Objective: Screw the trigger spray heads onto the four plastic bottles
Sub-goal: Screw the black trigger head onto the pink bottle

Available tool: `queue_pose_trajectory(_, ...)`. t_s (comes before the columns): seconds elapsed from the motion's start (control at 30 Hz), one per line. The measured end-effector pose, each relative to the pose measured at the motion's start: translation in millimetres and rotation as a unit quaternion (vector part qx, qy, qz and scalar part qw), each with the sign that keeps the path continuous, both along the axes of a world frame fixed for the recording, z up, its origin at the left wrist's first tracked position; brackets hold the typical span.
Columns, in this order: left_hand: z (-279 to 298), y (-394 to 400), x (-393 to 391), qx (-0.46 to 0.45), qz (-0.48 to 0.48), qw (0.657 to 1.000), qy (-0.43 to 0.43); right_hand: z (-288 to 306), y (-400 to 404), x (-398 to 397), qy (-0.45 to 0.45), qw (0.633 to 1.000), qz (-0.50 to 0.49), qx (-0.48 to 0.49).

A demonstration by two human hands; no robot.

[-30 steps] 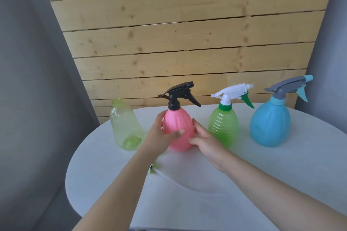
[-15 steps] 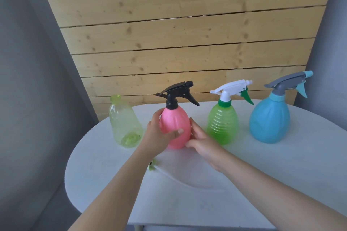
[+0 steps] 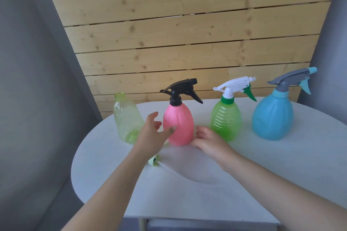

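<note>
Pink bottle stands between both open hands.

1. We saw the left hand reached forward with its forearm running up from the lower left, bare to the frame edge.
2. Its fingers were spread and loosely curved, the thumb pointing right, gripping nothing.
3. The right hand lay low, palm down, its forearm coming in from the lower right.
4. Its fingers were curled slightly inward and clasped nothing.
</note>
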State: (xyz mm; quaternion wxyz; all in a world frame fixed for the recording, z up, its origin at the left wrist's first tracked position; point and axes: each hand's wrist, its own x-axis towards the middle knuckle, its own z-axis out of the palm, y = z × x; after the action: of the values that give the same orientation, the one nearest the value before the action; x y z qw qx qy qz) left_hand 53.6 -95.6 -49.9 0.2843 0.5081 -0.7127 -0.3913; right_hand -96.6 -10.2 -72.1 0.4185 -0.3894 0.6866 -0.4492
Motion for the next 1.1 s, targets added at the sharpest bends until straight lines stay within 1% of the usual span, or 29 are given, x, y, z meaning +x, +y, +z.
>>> queue_pose_trajectory(0.1, -2, 9, 14, -0.055, 0.013, 0.996, -0.073, 2, 7, 3, 0.029, 0.999, -0.011, 0.020)
queue_pose_trajectory(0.17, -4, 15, 23, -0.078, -0.001, 0.983, -0.169, 3, 11, 7, 0.040, 0.999, -0.003, 0.027)
queue_pose_trajectory(0.23, -7, 17, 32, -0.086, -0.017, 0.960, -0.268, 4, 13, 12, 0.043, 0.999, 0.003, 0.026)
queue_pose_trajectory(0.27, -8, 17, 35, -0.082, -0.020, 0.951, -0.296, 4, 14, 14, 0.041, 0.999, 0.005, 0.026)
queue_pose_trajectory(0.3, -8, 17, 39, -0.072, -0.021, 0.949, -0.306, 5, 15, 16, 0.037, 0.999, 0.008, 0.026)
queue_pose_trajectory(0.47, -9, 15, 55, 0.003, -0.029, 0.976, -0.218, 15, 21, 23, 0.061, 0.996, 0.049, 0.040)
queue_pose_trajectory(0.53, -6, 14, 61, 0.051, -0.023, 0.979, -0.196, 21, 20, 26, 0.073, 0.993, 0.069, 0.056)
queue_pose_trajectory(0.7, -5, 13, 75, 0.149, 0.008, 0.981, -0.127, 24, 17, 39, 0.059, 0.993, 0.088, 0.058)
queue_pose_trajectory(0.77, -6, 14, 78, 0.160, 0.013, 0.981, -0.107, 21, 16, 48, 0.048, 0.993, 0.093, 0.057)
queue_pose_trajectory(0.93, -7, 15, 85, 0.143, 0.029, 0.983, -0.109, 18, 11, 63, 0.032, 0.994, 0.094, 0.046)
queue_pose_trajectory(1.0, -6, 12, 93, 0.140, 0.043, 0.984, -0.099, 21, 9, 67, 0.039, 0.994, 0.099, 0.037)
queue_pose_trajectory(1.1, -3, 10, 109, 0.159, 0.057, 0.983, -0.069, 23, 5, 72, 0.061, 0.992, 0.104, 0.026)
